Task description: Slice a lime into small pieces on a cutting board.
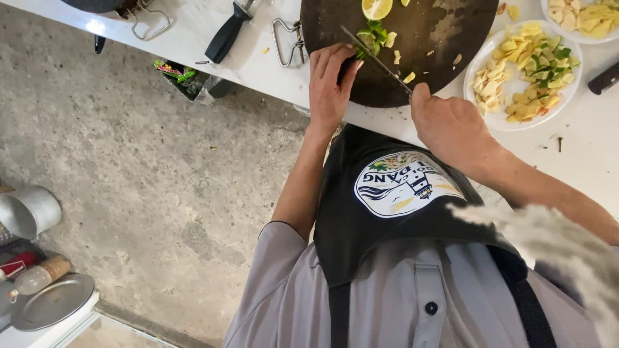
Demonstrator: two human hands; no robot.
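The right hand [451, 125] grips a knife [376, 59]. The left hand [330, 84] presses down on green lime pieces [371, 37] on the round dark cutting board [412, 38]. A white plate [490, 119] beside the board already holds many cut bits. Half a lime [376, 8] waits uncut.

White plate [485, 59] with yellow and green cut pieces sat on pale counter [580, 138]. Second plate [547, 13] lay at top edge. Black-handled tool [225, 35] lay on counter. Metal lid [51, 301], bottle [40, 276] and steel cup [31, 211] stood lower left, beside concrete floor [129, 161].
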